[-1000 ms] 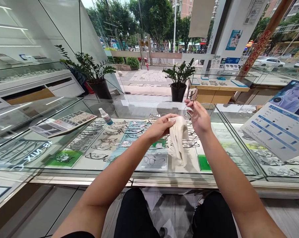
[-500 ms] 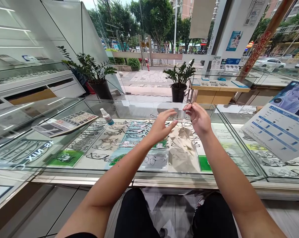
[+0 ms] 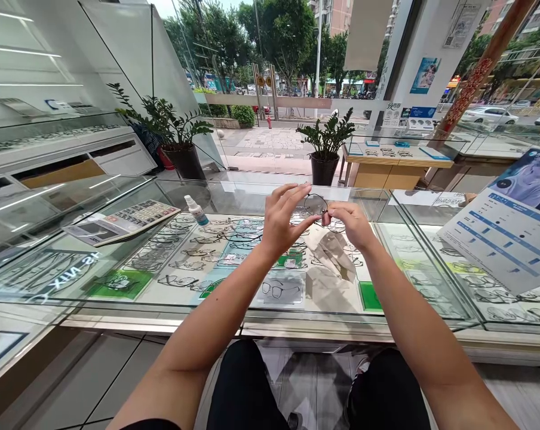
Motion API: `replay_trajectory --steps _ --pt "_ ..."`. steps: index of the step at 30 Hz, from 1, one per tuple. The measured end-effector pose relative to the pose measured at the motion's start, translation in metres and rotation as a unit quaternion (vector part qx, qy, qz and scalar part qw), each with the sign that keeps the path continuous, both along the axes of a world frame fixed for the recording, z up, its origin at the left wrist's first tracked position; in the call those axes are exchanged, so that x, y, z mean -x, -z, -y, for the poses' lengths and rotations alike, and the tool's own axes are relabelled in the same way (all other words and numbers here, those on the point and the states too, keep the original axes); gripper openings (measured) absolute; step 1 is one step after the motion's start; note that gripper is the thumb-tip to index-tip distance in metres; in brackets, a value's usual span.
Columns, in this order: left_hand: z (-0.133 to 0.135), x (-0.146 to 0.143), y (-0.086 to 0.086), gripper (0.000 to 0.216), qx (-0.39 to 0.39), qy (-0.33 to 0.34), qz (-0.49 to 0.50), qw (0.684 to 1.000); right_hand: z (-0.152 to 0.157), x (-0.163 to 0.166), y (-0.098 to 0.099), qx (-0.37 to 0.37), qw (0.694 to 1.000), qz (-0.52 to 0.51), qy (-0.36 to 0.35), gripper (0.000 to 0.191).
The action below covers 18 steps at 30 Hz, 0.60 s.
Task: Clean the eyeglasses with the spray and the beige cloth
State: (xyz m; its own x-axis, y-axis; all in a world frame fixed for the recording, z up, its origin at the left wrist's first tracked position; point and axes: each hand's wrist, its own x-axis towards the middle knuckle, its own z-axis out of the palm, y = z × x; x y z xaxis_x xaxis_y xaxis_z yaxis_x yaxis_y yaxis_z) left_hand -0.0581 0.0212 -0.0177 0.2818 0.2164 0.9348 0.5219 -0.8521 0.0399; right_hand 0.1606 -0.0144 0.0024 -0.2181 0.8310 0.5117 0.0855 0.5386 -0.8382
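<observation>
Above the glass counter, my right hand [image 3: 349, 222] pinches a pair of thin dark-rimmed eyeglasses [image 3: 315, 196] near the middle of the frame. One round lens rim shows between my hands; the rest is mostly hidden by my right fingers. My left hand [image 3: 282, 216] curves around that rim, fingertips at its upper edge and thumb at its lower edge, gripping it. Beneath them lies a crumpled beige cloth or paper [image 3: 331, 254] on the counter.
A white spray bottle [image 3: 196, 210] stands left on the glass counter [image 3: 162, 316], beside a printed calendar-like board [image 3: 122, 222]. Rows of eyeglasses show under the glass. A printed stand-up card [image 3: 505, 230] is at right. Potted plants [image 3: 324, 167] stand beyond the counter.
My right hand has moved left and slightly down with the eyeglasses. My left hand has risen and now meets the lens rim; before, it was apart from the eyeglasses.
</observation>
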Motion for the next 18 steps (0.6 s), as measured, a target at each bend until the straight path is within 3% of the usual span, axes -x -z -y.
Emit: replay_trajectory --steps 8,14,18 --pt "0.0003 0.0029 -0.0032 0.058 0.012 0.008 -0.003 1.000 -0.0007 0.0007 0.0059 -0.044 0.999 0.005 0.025 0.033" --pt "0.0031 0.0003 -0.0062 0.050 -0.093 0.025 0.018 0.995 0.0018 0.0046 0.0072 -0.071 0.995 -0.020 0.070 0.028" --pt "0.0061 -0.0010 -0.0075 0.052 -0.104 0.004 0.057 0.993 0.0033 0.0039 0.0080 -0.146 0.980 -0.047 0.127 0.018"
